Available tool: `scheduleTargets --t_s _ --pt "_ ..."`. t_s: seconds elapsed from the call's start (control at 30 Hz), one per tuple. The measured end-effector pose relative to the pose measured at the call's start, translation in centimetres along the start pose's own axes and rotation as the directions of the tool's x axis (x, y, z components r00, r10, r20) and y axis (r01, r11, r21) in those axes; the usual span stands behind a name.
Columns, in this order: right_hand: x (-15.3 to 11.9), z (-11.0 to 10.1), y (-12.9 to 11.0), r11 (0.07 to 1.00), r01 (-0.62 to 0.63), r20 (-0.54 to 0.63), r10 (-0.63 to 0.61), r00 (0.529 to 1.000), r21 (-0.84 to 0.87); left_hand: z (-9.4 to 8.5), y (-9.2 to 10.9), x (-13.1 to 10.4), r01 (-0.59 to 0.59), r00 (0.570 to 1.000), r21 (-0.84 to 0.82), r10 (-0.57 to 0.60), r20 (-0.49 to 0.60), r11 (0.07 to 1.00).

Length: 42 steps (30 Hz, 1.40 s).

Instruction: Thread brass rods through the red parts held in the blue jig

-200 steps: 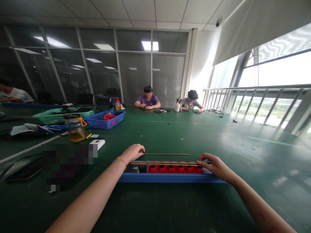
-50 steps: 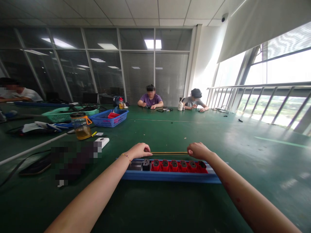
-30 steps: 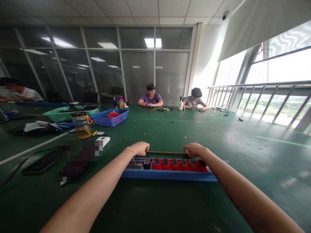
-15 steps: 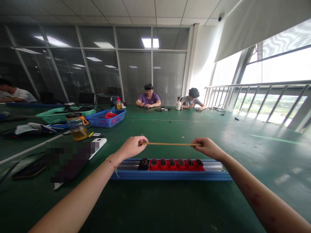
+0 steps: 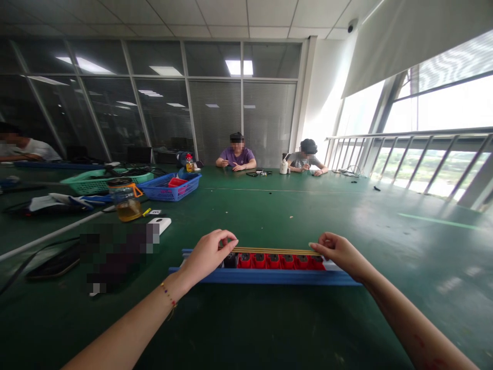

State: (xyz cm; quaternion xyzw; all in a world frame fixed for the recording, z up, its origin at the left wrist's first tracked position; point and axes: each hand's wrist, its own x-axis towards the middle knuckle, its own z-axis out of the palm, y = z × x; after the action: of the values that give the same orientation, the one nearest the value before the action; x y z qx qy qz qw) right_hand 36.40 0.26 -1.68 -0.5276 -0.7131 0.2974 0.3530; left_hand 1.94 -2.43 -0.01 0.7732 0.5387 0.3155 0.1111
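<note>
A long blue rail (image 5: 277, 277) lies across the green table in front of me, with a row of several red holders (image 5: 273, 261) with dark tops in it and a black block (image 5: 231, 260) at their left end. Thin golden strips (image 5: 277, 251) stretch just above the row's far side. My left hand (image 5: 214, 251) pinches their left end, over the rail's left part. On the right, my right hand (image 5: 336, 250) pinches the other end between thumb and fingers. Whether the strips touch the holders I cannot tell.
To the left are a jar (image 5: 126, 200) of amber liquid, a blue basket (image 5: 172, 188), a green basket (image 5: 102, 182), a white device (image 5: 160, 225) and a dark phone (image 5: 54, 262). Three people sit across and at far left; a white bottle (image 5: 284, 167) stands at the back.
Both hands have lowered with the strips, from above the far side of the rail down to just over the red holders. The view has shifted slightly.
</note>
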Motion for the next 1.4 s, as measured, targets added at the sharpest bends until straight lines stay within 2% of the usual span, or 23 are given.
scheduleTargets --t_s 0.13,0.33,0.53,0.6,0.93,1.1,1.27,1.4 --pt "0.0 0.1 0.6 0.986 0.013 -0.044 -0.02 0.999 -0.167 0.5 -0.6 -0.1 -0.021 0.999 0.031 0.02 0.036 0.999" --pt "0.2 1.1 1.2 0.922 0.066 -0.118 -0.119 0.986 -0.382 1.3 -1.2 0.0 -0.022 0.999 0.072 0.02 0.035 0.997" --pt "0.2 1.4 1.5 0.85 0.165 -0.009 -0.196 0.981 -0.501 1.6 -1.1 -0.3 -0.035 0.998 0.152 0.026 0.057 0.988" --pt "0.1 1.4 1.5 0.828 0.177 -0.009 -0.214 0.977 -0.532 1.7 -1.0 -0.4 -0.039 0.998 0.177 0.031 0.047 0.983" --pt "-0.2 1.6 1.0 0.844 0.116 -0.149 -0.224 0.963 -0.523 1.6 -1.1 0.1 -0.014 0.999 0.12 0.019 -0.041 0.993" --pt "-0.1 1.5 1.1 0.845 0.154 -0.118 -0.247 0.962 -0.512 1.5 -1.3 0.4 -0.021 0.999 0.119 0.025 -0.033 0.993" --pt "-0.1 1.5 1.2 0.848 0.153 -0.118 -0.245 0.962 -0.508 1.4 -1.3 0.5 -0.04 0.996 0.14 0.05 -0.069 0.989" --pt "-0.1 1.5 1.1 0.847 0.16 -0.084 -0.233 0.969 -0.508 1.5 -1.5 0.5 -0.035 0.999 0.147 0.035 0.002 0.988"
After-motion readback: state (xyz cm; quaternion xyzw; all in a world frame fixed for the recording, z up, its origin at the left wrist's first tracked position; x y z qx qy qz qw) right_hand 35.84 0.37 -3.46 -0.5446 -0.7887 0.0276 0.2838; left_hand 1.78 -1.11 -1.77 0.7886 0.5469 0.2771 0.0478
